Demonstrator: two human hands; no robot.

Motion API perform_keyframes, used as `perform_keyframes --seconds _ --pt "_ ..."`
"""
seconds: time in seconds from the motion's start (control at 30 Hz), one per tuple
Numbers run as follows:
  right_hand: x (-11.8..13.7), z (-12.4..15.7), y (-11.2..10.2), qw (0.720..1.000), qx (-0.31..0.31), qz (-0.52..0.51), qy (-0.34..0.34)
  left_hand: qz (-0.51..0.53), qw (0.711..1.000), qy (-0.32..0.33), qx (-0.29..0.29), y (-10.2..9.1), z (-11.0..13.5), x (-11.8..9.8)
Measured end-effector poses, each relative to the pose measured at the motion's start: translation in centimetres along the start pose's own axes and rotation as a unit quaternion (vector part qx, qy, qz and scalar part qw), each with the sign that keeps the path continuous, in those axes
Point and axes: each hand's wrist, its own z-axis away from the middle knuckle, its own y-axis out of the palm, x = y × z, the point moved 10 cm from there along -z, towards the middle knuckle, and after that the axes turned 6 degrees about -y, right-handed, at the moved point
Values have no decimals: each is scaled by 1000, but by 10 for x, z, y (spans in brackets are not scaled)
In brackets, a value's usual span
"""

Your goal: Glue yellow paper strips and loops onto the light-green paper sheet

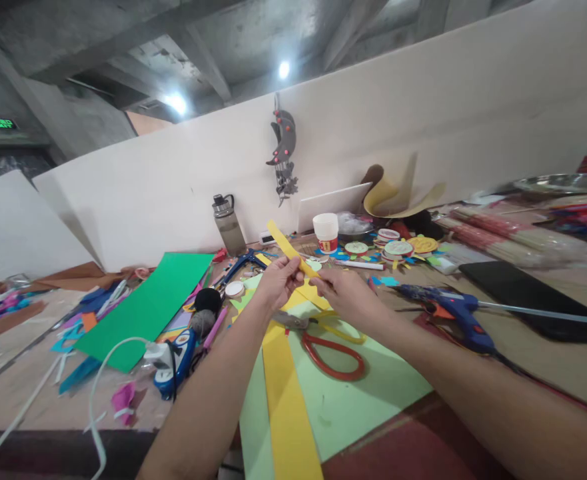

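Both of my hands grip one narrow yellow strip [282, 241], which slants up to the left above the table. My left hand [279, 283] pinches it near the middle, thumb on top. Close beside it, my right hand [346, 293] closes on the lower end. Under my hands lie scissors [334, 370] with one red and one yellow handle loop; their blades are partly hidden by my left wrist. They rest on a light green sheet [353, 413], along with a longer, wider yellow strip [288, 400] that runs toward me.
To the left are a green sheet [148, 307], a blue-and-white power strip [176, 367] with a white cord, and a water bottle [229, 227]. On the right lie a blue glue gun [460, 313] and a black flat object [528, 293]. A paper cup [326, 233] stands behind.
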Motion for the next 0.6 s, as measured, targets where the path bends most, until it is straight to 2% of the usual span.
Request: perform_keyframes --seconds 0.07,0.17,0.43,0.6 --pt "1 -1 1 997 -7 -71 -7 18 1000 19 14 4 1 -6" --pt "-7 -1 10 981 9 -190 29 29 998 40 26 8 4 -13" --pt "-20 -2 17 963 4 -257 86 -32 998 36 31 15 6 -13" --pt "-29 -1 26 937 11 -328 121 -48 997 39 38 15 5 -13"
